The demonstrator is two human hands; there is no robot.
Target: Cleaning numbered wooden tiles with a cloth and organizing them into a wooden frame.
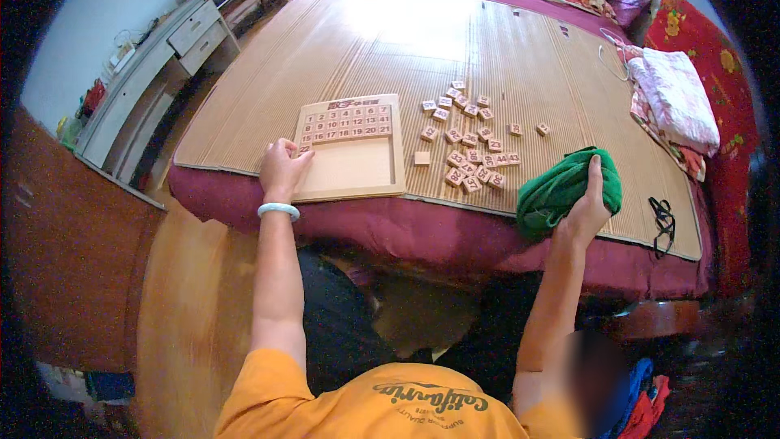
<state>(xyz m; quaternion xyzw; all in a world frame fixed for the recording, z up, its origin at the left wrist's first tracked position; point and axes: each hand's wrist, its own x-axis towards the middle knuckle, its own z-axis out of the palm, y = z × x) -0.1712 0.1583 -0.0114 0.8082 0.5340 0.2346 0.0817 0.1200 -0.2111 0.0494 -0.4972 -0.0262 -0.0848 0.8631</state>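
A square wooden number board (397, 152) lies on the bamboo mat at the near edge of the bed. Numbered tiles (345, 123) fill its upper rows, and the lower part of its recess is bare wood. My left hand (284, 166) rests at the board's left side, its fingertips at the tile that starts the fourth row; whether they pinch the tile or the frame is unclear. Over the mat's edge, my right hand (586, 210) holds a bunched green cloth (563, 189), thumb on top. Between board and cloth, many loose number tiles (469, 157) lie scattered at various angles.
One tile with a blank upper face (421, 158) sits beside the board. A black cord (662, 225) lies on the mat at the right. Folded bedding (676, 97) is stacked along the right side. At the left stands a desk with drawers (194, 25).
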